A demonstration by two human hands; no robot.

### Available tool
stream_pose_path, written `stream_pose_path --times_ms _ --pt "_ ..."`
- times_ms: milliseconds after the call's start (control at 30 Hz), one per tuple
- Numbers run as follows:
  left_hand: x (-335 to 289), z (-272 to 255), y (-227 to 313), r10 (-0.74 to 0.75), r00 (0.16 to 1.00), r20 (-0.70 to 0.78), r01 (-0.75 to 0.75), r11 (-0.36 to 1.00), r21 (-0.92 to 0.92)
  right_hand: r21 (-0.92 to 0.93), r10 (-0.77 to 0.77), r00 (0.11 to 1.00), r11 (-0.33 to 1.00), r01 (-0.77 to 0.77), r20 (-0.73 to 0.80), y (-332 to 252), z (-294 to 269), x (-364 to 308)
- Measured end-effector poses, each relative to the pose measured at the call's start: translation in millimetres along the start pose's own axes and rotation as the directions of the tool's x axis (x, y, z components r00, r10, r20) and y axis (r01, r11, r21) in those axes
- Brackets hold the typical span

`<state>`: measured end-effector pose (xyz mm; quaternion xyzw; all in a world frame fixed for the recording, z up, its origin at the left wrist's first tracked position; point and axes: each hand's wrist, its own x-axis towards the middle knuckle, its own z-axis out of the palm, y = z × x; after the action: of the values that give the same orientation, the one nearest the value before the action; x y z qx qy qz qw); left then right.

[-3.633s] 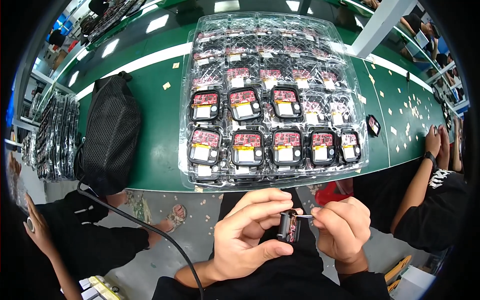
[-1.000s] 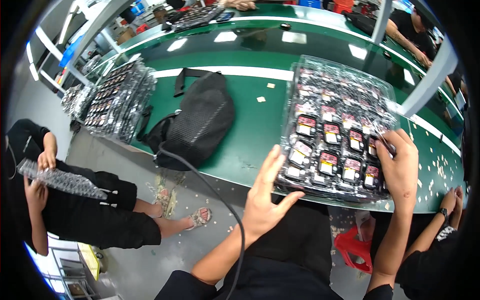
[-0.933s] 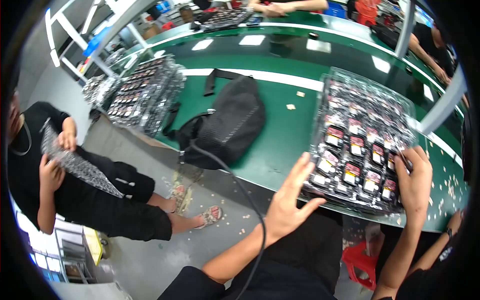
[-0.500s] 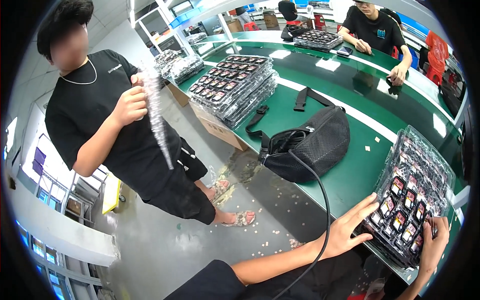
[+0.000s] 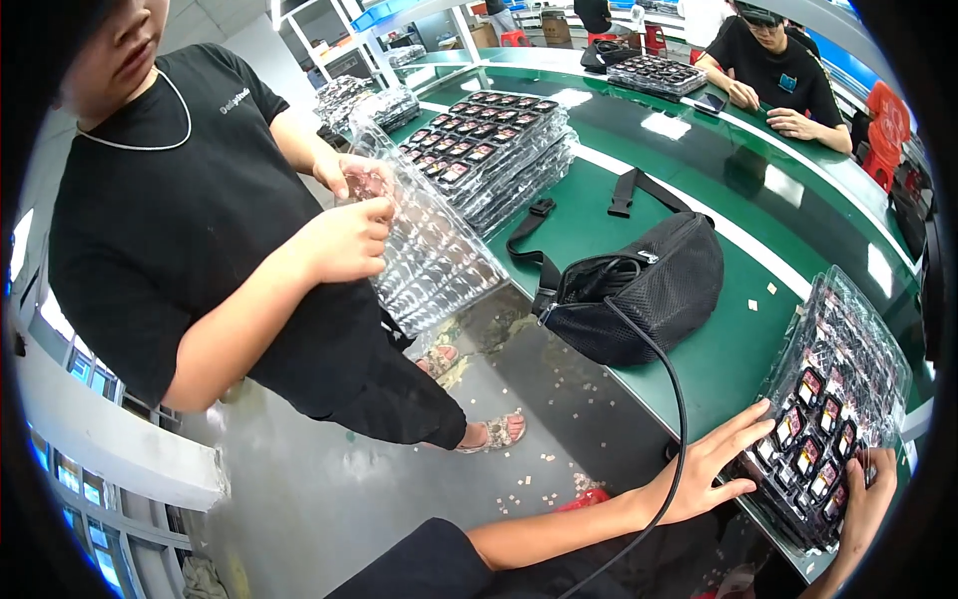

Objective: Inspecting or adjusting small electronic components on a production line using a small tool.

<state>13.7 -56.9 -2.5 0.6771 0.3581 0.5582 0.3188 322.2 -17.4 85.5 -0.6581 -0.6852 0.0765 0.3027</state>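
A stack of clear plastic trays lies at the green bench's right edge. Small black pieces with red-and-white labels fill the nearest pockets of the top tray. My left hand rests against the stack's left edge, fingers stretched and spread, holding nothing. At the near right side of the top tray is my right hand, its thumb and fingers bent together beside the pieces. What lies between those fingertips is hidden. A black cable runs over my left wrist.
A black waist bag lies on the green bench, left of my trays. Beyond it stands a tall stack of filled trays. A co-worker stands close at left, holding an empty clear tray; another person sits across.
The standing co-worker has come closer and turned the clear tray so its face shows. The seated person's hands have drawn nearer together. My hands stay at the stack; the view has shifted slightly.
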Motion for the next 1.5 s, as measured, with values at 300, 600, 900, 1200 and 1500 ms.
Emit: stream_pose_path --times_ms 300,600,900,1200,1500 --pt "0.3 -0.5 2.7 0.017 1.0 -0.016 -0.017 1.0 0.019 -0.05 0.021 0.999 0.998 -0.022 -0.026 -12.5 -2.9 -6.7" --pt "2.8 -12.7 -0.4 0.005 1.0 -0.03 -0.003 0.997 0.071 -0.044 0.036 0.997 0.998 -0.04 -0.075 -42.6 -3.3 -13.1" --pt "1.1 -1.5 -1.4 0.009 1.0 -0.008 -0.009 0.999 0.035 0.084 0.073 0.988 0.995 -0.062 -0.14 -19.5 -19.4 -47.0" --pt "1.0 -2.5 -0.3 0.003 1.0 -0.008 -0.002 0.999 0.039 0.202 0.148 0.942 0.975 -0.089 -0.302 32.6 -32.4 -63.0" --pt "2.0 -3.5 1.2 0.008 1.0 -0.014 -0.008 1.0 0.025 0.039 0.258 0.9 0.964 -0.262 -0.35 128.3 -50.0 -83.3"
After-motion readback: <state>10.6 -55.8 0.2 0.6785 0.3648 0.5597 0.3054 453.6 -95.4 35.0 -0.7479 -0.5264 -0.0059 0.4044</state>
